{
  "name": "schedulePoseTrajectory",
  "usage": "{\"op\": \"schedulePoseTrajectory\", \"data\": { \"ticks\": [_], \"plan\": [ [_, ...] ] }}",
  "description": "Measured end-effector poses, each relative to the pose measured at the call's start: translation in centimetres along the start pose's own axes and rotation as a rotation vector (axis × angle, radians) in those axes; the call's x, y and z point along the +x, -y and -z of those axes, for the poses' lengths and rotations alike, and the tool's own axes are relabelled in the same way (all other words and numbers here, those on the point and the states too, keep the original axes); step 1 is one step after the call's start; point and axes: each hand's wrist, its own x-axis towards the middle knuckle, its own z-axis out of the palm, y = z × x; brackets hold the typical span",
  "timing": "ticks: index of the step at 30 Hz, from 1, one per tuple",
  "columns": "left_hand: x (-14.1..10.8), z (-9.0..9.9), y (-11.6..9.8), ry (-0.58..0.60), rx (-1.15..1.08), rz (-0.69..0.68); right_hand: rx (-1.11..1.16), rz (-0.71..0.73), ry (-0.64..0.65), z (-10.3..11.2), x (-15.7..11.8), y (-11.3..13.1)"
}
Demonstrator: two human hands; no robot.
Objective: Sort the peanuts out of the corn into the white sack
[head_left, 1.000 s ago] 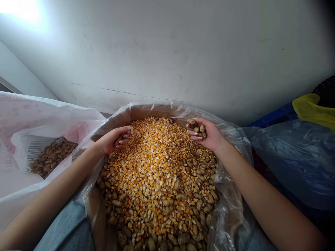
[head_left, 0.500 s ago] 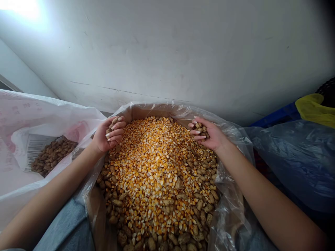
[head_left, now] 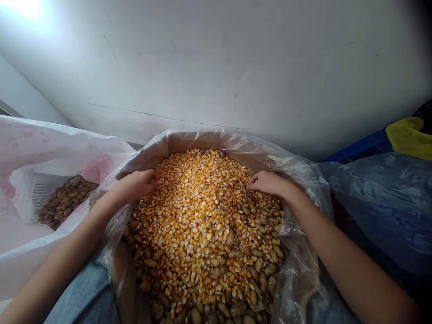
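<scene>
A cardboard box lined with a clear plastic bag (head_left: 297, 216) holds a heap of yellow corn kernels (head_left: 202, 216), with unshelled peanuts (head_left: 266, 265) around its right, left and near edges. Over the left side of the heap, my left hand (head_left: 143, 183) is closed, palm down, its fingers curled out of sight. On the right side my right hand (head_left: 265, 182) is turned down too, fingers bent together just above the kernels. What either hand holds, if anything, is hidden.
At the left stands a white sack (head_left: 67, 139) with a barcode label and brown nuts or pits (head_left: 69, 200) inside. To the right lie a bluish plastic bag (head_left: 381, 207), a yellow cloth or bag (head_left: 410, 137) and a blue crate edge (head_left: 361, 146). A wall (head_left: 216, 67) rises behind.
Both hands have turned from palm up to palm down and dropped lower at the heap's sides. The peanuts that showed in their fingers are no longer visible.
</scene>
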Motion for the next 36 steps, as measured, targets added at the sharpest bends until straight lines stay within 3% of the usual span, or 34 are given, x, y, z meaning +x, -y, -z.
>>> {"op": "schedulePoseTrajectory", "data": {
  "ticks": [4, 10, 12, 14, 17, 20, 22, 24, 26, 28, 30, 32, 34, 35, 36],
  "plan": [
    [-0.7, -0.7, 0.7, 0.049, 0.371, 0.109, -0.070, -0.027, 0.120, -0.5, 0.2, 0.9],
    [-1.1, -0.8, -0.4, 0.124, 0.441, 0.090, -0.209, 0.005, 0.081, -0.9, 0.3, 2.2],
    [-2.3, -0.1, -1.0, 0.038, 0.352, 0.090, -0.165, 0.011, 0.084, -0.8, 0.4, 2.0],
    [-4.2, 1.3, -1.0, -0.139, 0.244, 0.151, -0.085, 0.028, 0.071, -0.6, 0.4, 1.7],
    [-7.2, 3.9, 0.8, -0.386, 0.268, 0.370, 0.035, 0.033, 0.007, -0.4, 0.6, 1.2],
    [-9.1, 6.1, 3.7, -0.407, 0.407, 0.504, 0.203, 0.025, -0.087, -0.2, 0.5, 0.9],
    [-10.1, 6.6, 4.9, -0.495, 0.437, 0.531, 0.409, 0.046, -0.137, 0.2, 0.0, 1.3],
    [-11.4, 5.9, 5.0, -0.650, 0.420, 0.509, 0.648, 0.081, -0.175, 1.0, -1.0, 2.5],
    [-13.1, 4.0, 4.1, -0.771, 0.348, 0.382, 0.848, 0.130, -0.163, 2.2, -2.3, 5.2],
    [-14.7, 1.4, 3.1, -0.842, 0.167, 0.179, 0.977, 0.237, -0.047, 3.4, -3.7, 9.8],
    [-15.8, -0.8, 2.4, -0.726, -0.068, 0.056, 1.040, 0.375, 0.203, 4.0, -4.9, 16.2],
    [-16.2, -2.2, 2.2, -0.648, -0.253, 0.032, 1.124, 0.356, 0.479, 3.7, -5.7, 23.3],
    [-16.1, -2.7, 2.5, -0.649, -0.348, 0.050, 1.193, 0.371, 0.717, 2.7, -5.8, 29.5],
    [-16.0, -2.7, 2.7, -0.652, -0.362, 0.048, 1.195, 0.413, 0.788, 2.2, -5.6, 31.8],
    [-15.8, -2.6, 2.9, -0.638, -0.363, 0.034, 1.180, 0.435, 0.764, 1.7, -5.3, 33.4]
  ]
}}
